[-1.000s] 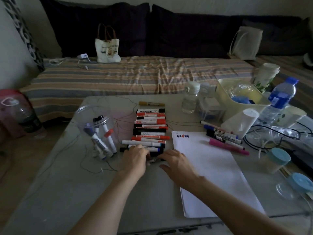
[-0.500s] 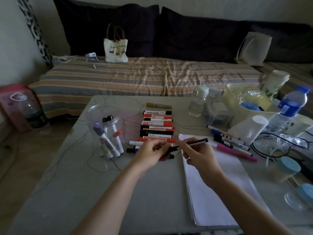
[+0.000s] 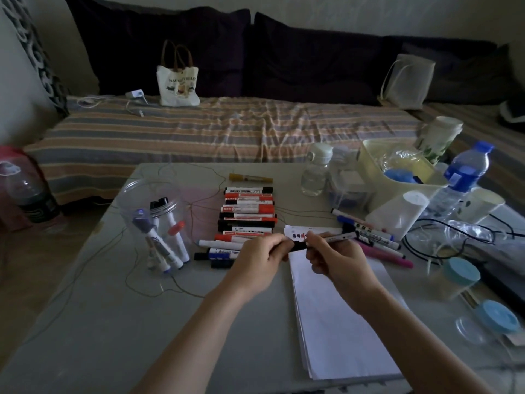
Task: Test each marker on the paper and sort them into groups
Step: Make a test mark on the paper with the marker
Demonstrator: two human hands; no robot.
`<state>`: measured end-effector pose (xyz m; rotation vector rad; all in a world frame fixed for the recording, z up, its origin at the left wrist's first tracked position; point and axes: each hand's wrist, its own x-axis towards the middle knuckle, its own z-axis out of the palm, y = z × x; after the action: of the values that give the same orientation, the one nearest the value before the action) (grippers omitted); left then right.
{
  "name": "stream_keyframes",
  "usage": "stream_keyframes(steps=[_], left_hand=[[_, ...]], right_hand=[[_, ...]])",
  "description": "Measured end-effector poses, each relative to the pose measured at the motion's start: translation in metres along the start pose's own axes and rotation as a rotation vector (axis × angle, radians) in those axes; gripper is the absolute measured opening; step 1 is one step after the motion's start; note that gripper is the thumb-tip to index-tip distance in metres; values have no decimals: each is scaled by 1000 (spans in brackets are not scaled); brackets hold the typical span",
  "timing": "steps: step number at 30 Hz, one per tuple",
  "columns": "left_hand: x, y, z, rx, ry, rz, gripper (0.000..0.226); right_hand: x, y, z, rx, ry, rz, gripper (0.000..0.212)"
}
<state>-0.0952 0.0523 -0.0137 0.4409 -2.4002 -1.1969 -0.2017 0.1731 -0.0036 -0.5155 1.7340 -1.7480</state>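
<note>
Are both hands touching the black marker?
Touching. The head view shows the left hand gripping the black marker's cap end and the right hand pinching its barrel, holding it above the paper.

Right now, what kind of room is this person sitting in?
It looks like a living room at home, not a workshop. A long sofa with a striped cover and dark cushions runs behind a low table, and a small tote bag sits on the sofa.
</note>
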Motion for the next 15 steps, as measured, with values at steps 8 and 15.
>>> stream_keyframes(steps=[8, 15], left_hand=[[8, -31, -19, -154, 64, -303, 21], [25, -13, 66, 344, -82, 43, 21]], right_hand=[[16, -18, -76, 57, 386, -118, 20], [41, 3, -65, -87, 365, -94, 16]])
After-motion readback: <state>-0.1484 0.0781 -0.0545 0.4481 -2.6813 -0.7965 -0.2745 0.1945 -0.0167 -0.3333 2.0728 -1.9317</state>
